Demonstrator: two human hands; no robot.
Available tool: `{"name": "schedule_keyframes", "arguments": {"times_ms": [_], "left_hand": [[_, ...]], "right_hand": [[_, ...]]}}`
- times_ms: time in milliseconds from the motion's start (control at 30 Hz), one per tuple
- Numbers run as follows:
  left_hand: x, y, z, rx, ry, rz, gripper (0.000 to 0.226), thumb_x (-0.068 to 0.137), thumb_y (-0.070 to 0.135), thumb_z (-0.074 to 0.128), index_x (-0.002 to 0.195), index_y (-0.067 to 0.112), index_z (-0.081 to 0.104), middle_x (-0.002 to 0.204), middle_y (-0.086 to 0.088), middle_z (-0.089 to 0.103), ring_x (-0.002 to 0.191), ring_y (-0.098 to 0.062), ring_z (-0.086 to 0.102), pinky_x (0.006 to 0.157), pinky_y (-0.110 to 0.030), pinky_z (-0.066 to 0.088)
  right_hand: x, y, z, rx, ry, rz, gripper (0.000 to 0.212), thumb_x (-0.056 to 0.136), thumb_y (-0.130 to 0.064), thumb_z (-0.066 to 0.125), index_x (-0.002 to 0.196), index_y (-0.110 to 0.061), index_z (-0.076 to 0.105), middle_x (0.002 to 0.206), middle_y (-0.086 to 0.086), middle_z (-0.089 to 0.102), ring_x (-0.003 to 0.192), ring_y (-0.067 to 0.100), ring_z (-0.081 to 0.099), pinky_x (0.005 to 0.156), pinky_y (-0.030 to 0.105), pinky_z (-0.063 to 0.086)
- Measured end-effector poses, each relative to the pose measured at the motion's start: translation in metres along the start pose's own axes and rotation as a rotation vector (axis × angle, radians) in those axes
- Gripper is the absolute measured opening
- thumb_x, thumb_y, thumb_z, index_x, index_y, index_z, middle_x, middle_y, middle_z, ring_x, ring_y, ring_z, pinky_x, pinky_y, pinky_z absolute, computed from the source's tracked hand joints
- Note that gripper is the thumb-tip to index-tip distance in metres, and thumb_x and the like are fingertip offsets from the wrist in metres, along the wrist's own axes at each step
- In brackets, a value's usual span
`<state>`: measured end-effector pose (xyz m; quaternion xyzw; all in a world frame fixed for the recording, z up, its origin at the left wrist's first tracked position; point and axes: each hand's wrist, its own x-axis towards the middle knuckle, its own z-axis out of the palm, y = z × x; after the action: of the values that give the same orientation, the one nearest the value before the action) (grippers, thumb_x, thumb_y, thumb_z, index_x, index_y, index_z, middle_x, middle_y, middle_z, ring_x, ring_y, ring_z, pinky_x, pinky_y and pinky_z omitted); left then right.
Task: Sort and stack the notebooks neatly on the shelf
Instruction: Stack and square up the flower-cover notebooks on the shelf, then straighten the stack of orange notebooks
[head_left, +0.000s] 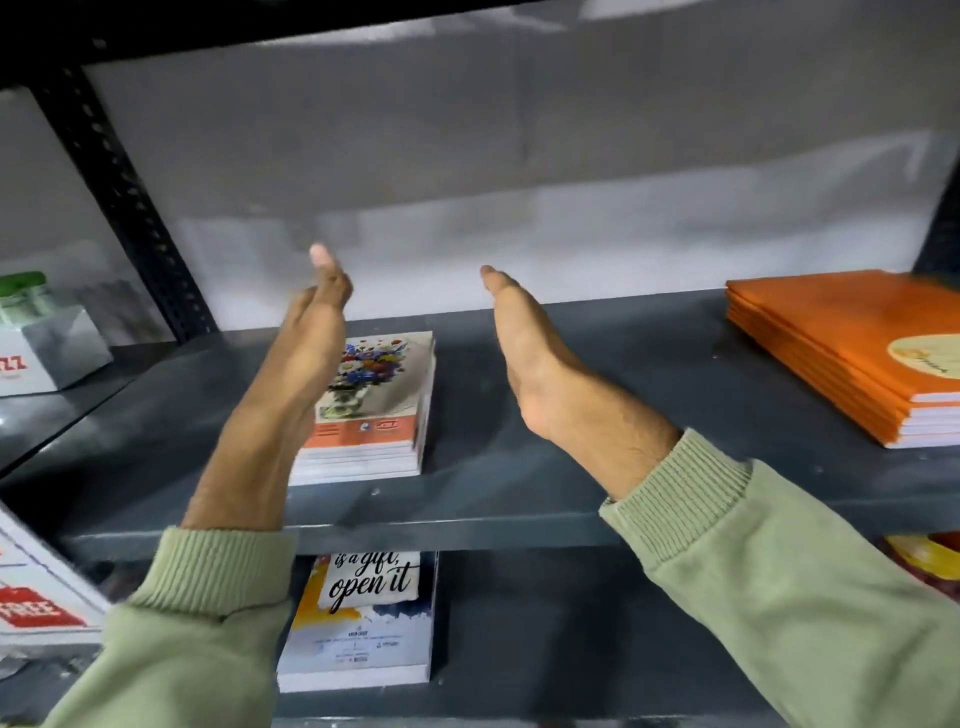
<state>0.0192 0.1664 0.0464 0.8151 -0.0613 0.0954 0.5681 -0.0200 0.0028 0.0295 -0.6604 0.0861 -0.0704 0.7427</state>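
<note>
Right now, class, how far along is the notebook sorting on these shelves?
Done: floral notebooks and orange notebooks sit in squared stacks on the middle shelf. In hand: nothing; left hand and right hand are open. Left: nothing loose is visible.

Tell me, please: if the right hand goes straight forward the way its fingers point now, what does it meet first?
Probably the grey back wall. The right hand points over bare shelf, between the flower notebooks and the orange stack. Depth is unclear.
</note>
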Motion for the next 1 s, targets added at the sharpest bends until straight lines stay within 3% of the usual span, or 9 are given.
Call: {"name": "schedule_keyframes", "arguments": {"times_ms": [233,333,433,500,567,667,833,900,1000], "left_hand": [[-0.026,0.075,0.141,-0.224,-0.188,0.089,0.079,0.09,0.065,0.03,0.145,0.009,0.038,0.152,-0.029,0.022,0.137,-0.052,0.021,0.112,-0.065,0.015],[-0.046,0.088,0.199,-0.201,-0.304,0.055,0.1,0.085,0.078,0.017,0.138,-0.005,0.035,0.14,-0.031,0.048,0.137,-0.05,0.023,0.112,-0.063,0.019],[-0.07,0.1,0.254,-0.228,-0.353,0.022,0.091,0.089,0.076,0.015,0.146,0.009,0.037,0.152,-0.011,0.045,0.143,-0.036,0.029,0.115,-0.048,0.025],[-0.087,0.104,0.29,-0.283,-0.382,0.007,0.083,0.093,0.071,0.016,0.148,0.013,0.039,0.155,0.002,0.041,0.142,-0.023,0.038,0.107,-0.031,0.028],[-0.105,0.101,0.316,-0.374,-0.378,-0.022,0.068,0.094,0.07,0.02,0.141,0.028,0.047,0.124,0.019,0.054,0.112,-0.005,0.055,0.095,-0.025,0.031],[-0.123,0.095,0.341,-0.458,-0.457,-0.107,0.075,0.087,0.076,0.023,0.13,0.025,0.058,0.124,0.002,0.07,0.109,-0.013,0.067,0.101,-0.033,0.046],[-0.14,0.089,0.366,-0.553,-0.434,-0.186,0.074,0.091,0.07,0.024,0.128,0.02,0.064,0.112,-0.007,0.077,0.097,-0.022,0.075,0.085,-0.036,0.061],[-0.141,0.086,0.369,-0.578,-0.41,-0.197,0.071,0.092,0.069,0.026,0.12,0.02,0.069,0.101,-0.006,0.08,0.088,-0.022,0.077,0.069,-0.034,0.064],[-0.141,0.086,0.368,-0.598,-0.382,-0.251,0.068,0.092,0.069,0.029,0.111,0.021,0.073,0.091,-0.006,0.081,0.08,-0.023,0.078,0.055,-0.031,0.061]], "right_hand": [[-0.012,-0.032,-0.115,0.006,0.202,-0.101,0.052,0.102,-0.048,0.038,0.149,-0.026,0.044,0.156,-0.008,0.042,0.145,0.015,0.035,0.115,0.032,0.02],[-0.018,-0.041,-0.174,0.014,0.277,-0.137,0.041,0.1,-0.05,0.042,0.133,-0.031,0.057,0.136,-0.01,0.056,0.133,0.016,0.044,0.117,0.036,0.024],[-0.031,-0.05,-0.243,0.064,0.372,-0.192,0.04,0.1,-0.047,0.045,0.135,-0.031,0.055,0.13,-0.01,0.056,0.124,0.01,0.05,0.109,0.033,0.038],[-0.043,-0.053,-0.293,0.048,0.422,-0.2,0.052,0.1,-0.047,0.045,0.147,-0.025,0.046,0.151,-0.004,0.047,0.139,0.015,0.043,0.113,0.036,0.033],[-0.053,-0.056,-0.34,-0.007,0.45,-0.182,0.055,0.1,-0.048,0.044,0.148,-0.022,0.045,0.159,-0.001,0.041,0.143,0.015,0.04,0.12,0.038,0.025],[-0.064,-0.056,-0.394,-0.17,0.491,-0.132,0.034,0.1,-0.049,0.044,0.122,-0.029,0.06,0.146,-0.003,0.055,0.131,0.012,0.05,0.12,0.037,0.027],[-0.062,-0.032,-0.451,-0.346,0.412,0.013,0.06,0.098,-0.056,0.045,0.148,-0.024,0.046,0.153,-0.005,0.049,0.141,0.013,0.041,0.119,0.034,0.025],[-0.062,-0.018,-0.453,-0.303,0.332,0.08,0.059,0.097,-0.057,0.046,0.146,-0.025,0.05,0.147,-0.011,0.056,0.131,0.006,0.052,0.109,0.031,0.033],[-0.062,-0.004,-0.446,-0.203,0.212,0.118,0.044,0.097,-0.056,0.048,0.118,-0.025,0.071,0.099,-0.01,0.081,0.083,0.005,0.076,0.079,0.029,0.054]]}}
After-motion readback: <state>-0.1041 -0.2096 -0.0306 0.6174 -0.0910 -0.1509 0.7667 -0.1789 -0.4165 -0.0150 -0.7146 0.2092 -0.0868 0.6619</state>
